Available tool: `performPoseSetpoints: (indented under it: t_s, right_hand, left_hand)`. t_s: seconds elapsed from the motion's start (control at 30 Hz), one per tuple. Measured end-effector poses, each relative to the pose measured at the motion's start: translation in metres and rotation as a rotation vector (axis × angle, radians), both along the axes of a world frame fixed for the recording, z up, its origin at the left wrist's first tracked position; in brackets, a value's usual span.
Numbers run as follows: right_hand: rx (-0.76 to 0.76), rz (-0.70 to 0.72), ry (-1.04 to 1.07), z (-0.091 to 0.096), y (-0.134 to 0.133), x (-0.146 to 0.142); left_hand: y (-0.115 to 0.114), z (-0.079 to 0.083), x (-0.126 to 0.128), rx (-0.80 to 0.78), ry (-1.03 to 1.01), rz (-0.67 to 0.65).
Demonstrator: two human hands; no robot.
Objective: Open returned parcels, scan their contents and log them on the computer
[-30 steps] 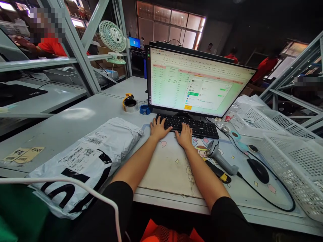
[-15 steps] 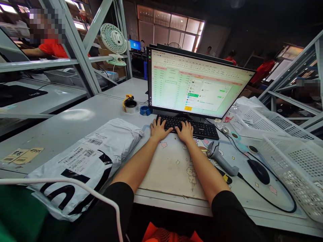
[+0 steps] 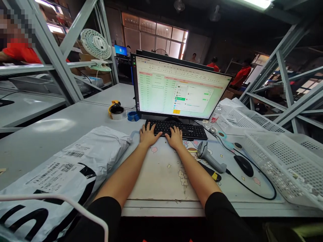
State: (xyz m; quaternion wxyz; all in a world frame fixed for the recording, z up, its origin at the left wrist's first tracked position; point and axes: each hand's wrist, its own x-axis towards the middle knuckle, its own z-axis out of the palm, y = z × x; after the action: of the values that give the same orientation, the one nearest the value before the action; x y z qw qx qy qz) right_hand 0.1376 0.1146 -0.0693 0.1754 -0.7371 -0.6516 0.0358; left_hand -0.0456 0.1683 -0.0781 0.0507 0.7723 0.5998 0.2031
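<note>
My left hand [image 3: 148, 135] lies palm down over the left part of a black keyboard [image 3: 193, 131], fingers spread on the keys. My right hand [image 3: 174, 137] rests on the middle of the same keyboard, its fingers also apart; neither hand grips anything. Behind the keyboard stands a monitor [image 3: 151, 97] showing a spreadsheet with a chat window over it. To the right of my right forearm lie a grey barcode scanner [image 3: 212, 159] and a black mouse [image 3: 243, 165]. A white plastic mailing bag [image 3: 101, 148] with a printed label lies left of my left forearm.
A tape dispenser [image 3: 117, 111] and a blue tape roll [image 3: 133, 116] sit left of the monitor. White perforated baskets [image 3: 280, 158] line the right side. A black-and-yellow cutter [image 3: 215, 176] lies partly under the scanner. A fan [image 3: 96, 43] is clamped to the metal frame [image 3: 64, 75].
The camera view has turned slightly to the right, so the desk things appear further left. Both hands stay on the keyboard, with small shifts of the fingers.
</note>
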Motion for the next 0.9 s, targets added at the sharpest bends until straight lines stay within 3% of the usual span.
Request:
performPoseSetpoints:
  t_s: [0.33, 0.9]
  right_hand:
    - [0.021, -0.010, -0.008, 0.001, 0.004, -0.006]
    - [-0.007, 0.071, -0.012, 0.025, 0.023, -0.035]
  left_hand:
    - [-0.002, 0.002, 0.000, -0.010, -0.006, -0.003]
    - [-0.004, 0.004, 0.001, 0.003, -0.011, 0.009]
